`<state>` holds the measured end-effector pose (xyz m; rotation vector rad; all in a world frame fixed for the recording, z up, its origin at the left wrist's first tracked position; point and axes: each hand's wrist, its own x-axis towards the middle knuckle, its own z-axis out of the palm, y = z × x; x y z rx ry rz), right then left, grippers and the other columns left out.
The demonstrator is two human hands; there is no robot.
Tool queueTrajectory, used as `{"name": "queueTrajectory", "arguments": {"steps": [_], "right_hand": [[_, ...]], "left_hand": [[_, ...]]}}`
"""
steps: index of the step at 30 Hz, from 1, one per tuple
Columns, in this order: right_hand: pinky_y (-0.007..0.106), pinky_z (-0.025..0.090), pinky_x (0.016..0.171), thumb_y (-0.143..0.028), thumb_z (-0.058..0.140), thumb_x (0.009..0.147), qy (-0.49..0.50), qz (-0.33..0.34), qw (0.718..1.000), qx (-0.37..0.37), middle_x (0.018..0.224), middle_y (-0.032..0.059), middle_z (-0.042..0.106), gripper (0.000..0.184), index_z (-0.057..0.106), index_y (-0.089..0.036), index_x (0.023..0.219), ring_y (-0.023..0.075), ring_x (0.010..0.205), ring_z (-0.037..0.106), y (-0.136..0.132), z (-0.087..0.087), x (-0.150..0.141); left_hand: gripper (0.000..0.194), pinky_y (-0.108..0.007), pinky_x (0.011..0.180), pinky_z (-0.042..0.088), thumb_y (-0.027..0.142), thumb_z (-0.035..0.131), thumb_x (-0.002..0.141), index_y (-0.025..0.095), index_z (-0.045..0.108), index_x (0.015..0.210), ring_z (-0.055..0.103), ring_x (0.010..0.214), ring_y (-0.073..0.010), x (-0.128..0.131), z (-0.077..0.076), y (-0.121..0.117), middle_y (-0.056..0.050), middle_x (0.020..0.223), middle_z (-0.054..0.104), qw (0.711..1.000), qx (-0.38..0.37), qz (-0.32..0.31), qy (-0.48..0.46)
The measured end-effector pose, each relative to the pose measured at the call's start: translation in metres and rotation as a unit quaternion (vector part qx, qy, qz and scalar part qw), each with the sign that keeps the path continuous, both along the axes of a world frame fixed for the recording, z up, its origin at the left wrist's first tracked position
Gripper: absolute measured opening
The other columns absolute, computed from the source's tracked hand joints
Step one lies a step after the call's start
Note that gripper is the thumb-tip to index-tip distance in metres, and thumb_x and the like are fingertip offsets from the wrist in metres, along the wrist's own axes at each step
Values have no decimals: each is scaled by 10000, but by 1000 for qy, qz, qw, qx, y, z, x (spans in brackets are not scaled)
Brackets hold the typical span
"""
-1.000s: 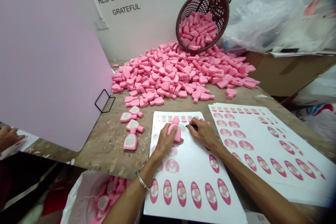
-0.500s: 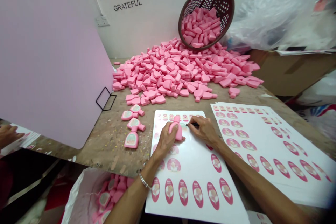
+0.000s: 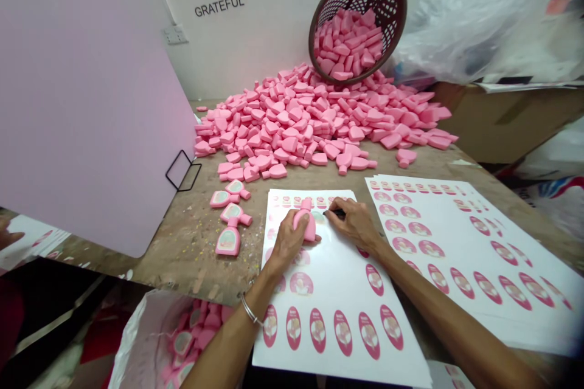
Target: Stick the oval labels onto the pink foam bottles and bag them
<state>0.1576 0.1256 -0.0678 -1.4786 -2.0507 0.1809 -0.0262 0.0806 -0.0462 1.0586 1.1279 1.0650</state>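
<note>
My left hand [image 3: 292,234] holds a small pink bottle [image 3: 305,222] upright over the sticker sheet [image 3: 337,292], thumb across its front. In my right hand [image 3: 353,219], closed fingers pinch a thin dark tool [image 3: 338,213]; its kind is unclear. The tool's tip is beside a pale green label [image 3: 318,217] near the top of the sheet, just right of the bottle. Rows of pink round-topped and oval labels cover parts of this sheet. Left of it lie several labelled pink bottles [image 3: 227,241].
A big heap of pink bottles [image 3: 292,121] spreads below a tilted brown basket [image 3: 314,42]. More sticker sheets [image 3: 456,237] lie to the right. A pink board [image 3: 91,103] stands at left, with another person's hand [image 3: 9,234] beyond. An open white bag [image 3: 137,328] holds labelled bottles.
The view has shifted very slightly. Both hands keep nearly the same place, with the bottle and the dark tool still held. The other person's hand at far left has moved a little left.
</note>
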Motion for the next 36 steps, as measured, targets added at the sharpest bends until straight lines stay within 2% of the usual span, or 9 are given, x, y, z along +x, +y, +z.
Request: {"name": "queueTrajectory", "arguments": {"steps": [8,11,13,17,20,23,27,32,36], "right_hand": [[369,343,795,-413,640,762,32,-9,998,44,740,54,665,229,563,-202,714,209,745,574,-6,0,-7],[333,401,729,-473,621,778,68,-6,997,45,711,36,644,288,545,-202,715,180,687,575,-9,5,-3],[293,422,624,-520,593,799,139,-19,990,12,687,19,623,330,546,-199,735,155,626,560,-12,11,1],[252,399,514,-562,625,770,300,-21,948,-104,661,-4,602,386,643,-183,839,124,568,519,-24,34,-2],[269,443,571,-524,642,764,300,20,944,-138,741,13,671,381,722,-201,948,150,640,577,-38,52,-16],[305,504,693,-482,650,760,303,36,941,-150,884,31,734,323,751,-227,931,205,804,651,-47,62,-28],[329,530,715,-478,659,754,310,46,937,-151,909,32,750,307,760,-237,915,224,820,675,-50,62,-35],[341,543,702,-487,657,764,303,48,941,-143,914,34,752,312,761,-237,920,231,807,682,-52,62,-36],[346,552,716,-472,669,758,314,46,939,-135,897,39,753,295,762,-234,904,236,811,686,-54,64,-38]], "left_hand": [[448,-300,593,577,561,607,780,167,502,965,662,581,-148,1,3,-2,-13,804,568,1000,-7,14,-21],[463,-306,607,580,568,608,782,169,508,994,663,600,-150,0,3,-2,-11,804,569,999,-7,31,-39],[484,-307,614,578,580,608,780,172,512,1022,662,620,-154,0,3,-2,-8,783,569,998,-7,42,-55],[553,-323,638,575,654,528,797,145,550,1012,649,654,-163,-3,6,-6,-29,749,593,991,-20,47,-121],[613,-338,610,570,678,456,821,109,613,987,651,625,-183,-3,13,-14,-73,742,641,978,-63,34,-195],[589,-339,573,567,652,459,837,112,639,987,662,608,-197,-3,23,-21,-74,736,661,971,-87,31,-223],[589,-347,564,577,650,437,851,120,634,1015,662,604,-191,-4,30,-25,-64,742,665,968,-79,21,-237],[575,-346,589,583,641,406,871,139,616,1057,674,646,-192,-6,32,-27,-69,809,674,969,-62,11,-237],[565,-350,584,586,634,396,880,147,613,1066,669,640,-188,-6,32,-28,-56,781,660,969,-58,8,-240]]}}
